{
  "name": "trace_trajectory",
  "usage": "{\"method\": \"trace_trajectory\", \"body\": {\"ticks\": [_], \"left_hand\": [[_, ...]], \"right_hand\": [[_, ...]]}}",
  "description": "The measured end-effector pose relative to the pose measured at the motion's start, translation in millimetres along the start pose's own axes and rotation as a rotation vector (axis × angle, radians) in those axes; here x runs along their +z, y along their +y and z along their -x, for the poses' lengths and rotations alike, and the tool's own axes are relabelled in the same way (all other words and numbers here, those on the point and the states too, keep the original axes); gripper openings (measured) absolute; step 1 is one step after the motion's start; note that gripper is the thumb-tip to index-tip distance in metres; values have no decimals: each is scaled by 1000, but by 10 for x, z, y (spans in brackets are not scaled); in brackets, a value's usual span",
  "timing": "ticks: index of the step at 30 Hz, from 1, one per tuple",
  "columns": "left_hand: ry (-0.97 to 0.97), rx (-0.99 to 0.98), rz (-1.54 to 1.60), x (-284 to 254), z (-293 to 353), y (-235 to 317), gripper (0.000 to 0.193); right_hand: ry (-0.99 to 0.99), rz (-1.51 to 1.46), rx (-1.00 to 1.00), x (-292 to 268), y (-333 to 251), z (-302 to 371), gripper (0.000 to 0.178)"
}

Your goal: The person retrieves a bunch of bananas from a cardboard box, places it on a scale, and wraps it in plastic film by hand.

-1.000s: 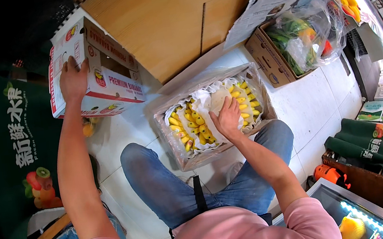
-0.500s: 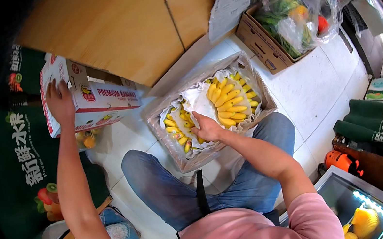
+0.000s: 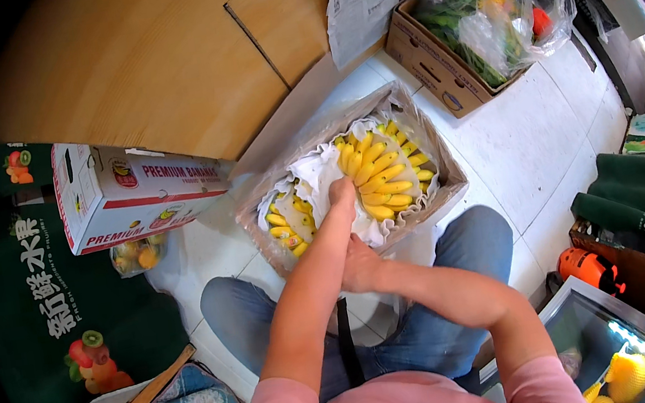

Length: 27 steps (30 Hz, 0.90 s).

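An open cardboard box (image 3: 449, 193), lined with clear plastic, stands between my knees. Inside it a large bunch of yellow bananas (image 3: 378, 173) lies to the right, and more bananas (image 3: 291, 224) show at the left. White padding sheets (image 3: 317, 171) lie between them. My left hand (image 3: 343, 193) reaches into the middle of the box, against the padding beside the right bunch; its fingers are hidden. Under my left forearm, at the box's near side, my right hand (image 3: 360, 264) is curled closed. What it grips, if anything, is hidden by the forearm.
A white and red banana carton (image 3: 144, 189) stands at the left by a wooden panel (image 3: 155, 68), with bagged fruit (image 3: 139, 254) below it. A brown box (image 3: 435, 62) of bagged produce sits at the far right. A glass case (image 3: 556, 309) is at the near right.
My left hand has left the banana carton and moved right into the box of bananas. My right hand has drawn back toward the box's near side, under the left forearm.
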State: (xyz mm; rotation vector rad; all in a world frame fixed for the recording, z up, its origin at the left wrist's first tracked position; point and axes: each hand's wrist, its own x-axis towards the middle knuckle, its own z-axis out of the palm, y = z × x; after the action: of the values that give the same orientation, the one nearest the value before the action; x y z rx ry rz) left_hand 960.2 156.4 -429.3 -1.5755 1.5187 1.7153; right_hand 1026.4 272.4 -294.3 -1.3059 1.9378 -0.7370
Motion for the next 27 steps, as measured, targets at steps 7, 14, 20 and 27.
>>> {"method": "trace_trajectory", "body": {"ticks": [7, 14, 20, 27], "left_hand": [[-213, -78, 369, 91, -161, -86, 47], [-424, -125, 681, 208, -113, 12, 36], [-338, -112, 442, 127, -685, -355, 32], [-277, -142, 140, 83, -777, -415, 21]], "right_hand": [[-188, 41, 72, -552, 104, 356, 45], [549, -331, 327, -1376, 602, 358, 47], [596, -662, 365, -1521, 550, 441, 42], [741, -848, 350, -1485, 741, 470, 36]]}}
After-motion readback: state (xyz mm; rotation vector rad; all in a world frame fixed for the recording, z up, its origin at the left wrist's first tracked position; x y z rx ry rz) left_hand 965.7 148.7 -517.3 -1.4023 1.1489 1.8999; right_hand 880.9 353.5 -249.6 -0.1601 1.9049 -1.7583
